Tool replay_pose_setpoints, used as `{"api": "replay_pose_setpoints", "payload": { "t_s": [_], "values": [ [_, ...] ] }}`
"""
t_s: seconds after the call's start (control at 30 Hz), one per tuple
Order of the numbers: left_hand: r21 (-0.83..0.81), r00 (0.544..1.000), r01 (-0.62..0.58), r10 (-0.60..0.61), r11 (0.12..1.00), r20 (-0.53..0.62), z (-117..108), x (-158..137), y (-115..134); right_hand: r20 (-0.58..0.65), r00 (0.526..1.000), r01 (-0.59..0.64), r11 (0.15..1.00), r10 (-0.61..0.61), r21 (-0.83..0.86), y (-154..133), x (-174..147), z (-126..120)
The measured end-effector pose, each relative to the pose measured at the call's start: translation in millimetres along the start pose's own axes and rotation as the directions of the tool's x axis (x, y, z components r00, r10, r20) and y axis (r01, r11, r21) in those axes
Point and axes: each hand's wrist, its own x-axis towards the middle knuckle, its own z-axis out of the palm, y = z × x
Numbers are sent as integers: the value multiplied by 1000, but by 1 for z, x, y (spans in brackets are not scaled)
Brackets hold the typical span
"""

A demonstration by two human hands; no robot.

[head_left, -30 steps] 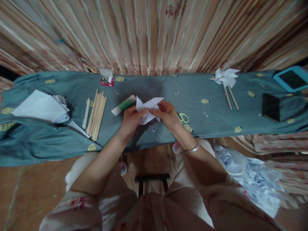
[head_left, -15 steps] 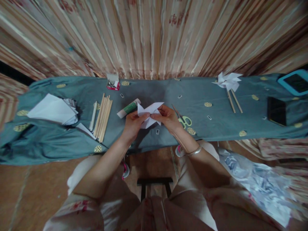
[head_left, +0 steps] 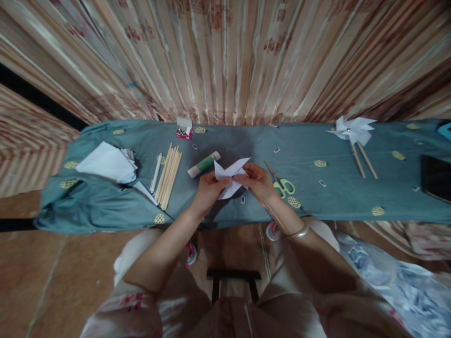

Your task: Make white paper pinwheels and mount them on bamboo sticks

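Against the frame of a second earlier, the view had swung leftward, so everything sat further right in it. The scissors, well to the right of the glue stick, had been largely hidden behind the right hand and now showed blades and pale green handles. The blue-edged tablet, far right of the glue stick, was nearly cut off.

The folded paper pinwheel was as before, raised just right of the glue stick; the left hand and right hand both pinched it narrowly, thumbs meeting near its centre.

The glue stick bore a green label, and the red-and-white box beyond it held small metal pieces; the print on both was too small to read.

The grey-green tablecloth beneath the glue stick carried yellow pineapple motifs. Wooden sticks and stacked white paper lay to its left; finished white pinwheel blades with two sticks lay far right. A striped, pleated curtain hung behind it, and brown floor showed below.
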Motion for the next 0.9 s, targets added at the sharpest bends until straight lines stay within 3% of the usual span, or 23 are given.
{"api": "replay_pose_setpoints", "payload": {
  "t_s": [0.33,0.47,0.57,0.63,0.67,0.73,0.8,0.9],
  "values": [
    [55,998,-31,28,998,52,-8,-1,1,-3,1000,16,1000,-16,-26,3,2,0],
    [117,983,-181,182,976,5,-28,4,14,-47,999,23,1000,-23,6,1,4,-4],
    [312,935,-284,334,907,-118,-58,16,27,-67,998,17,1000,-16,15,1,6,-7],
    [530,879,-304,448,792,-165,-82,23,34,-60,998,19,1000,-19,-7,1,6,-8],
    [658,870,-279,474,700,-136,-93,25,36,-50,999,19,1000,-20,-24,1,5,-9],
    [857,868,-200,491,476,-70,-112,26,40,-31,999,22,999,-24,-44,1,5,-9],
    [953,877,-158,480,260,14,-125,22,41,-26,999,30,999,-31,-34,1,5,-8],
    [992,908,-106,414,71,67,-132,15,41,-32,999,37,999,-37,-8,1,5,-6]
  ]
}}
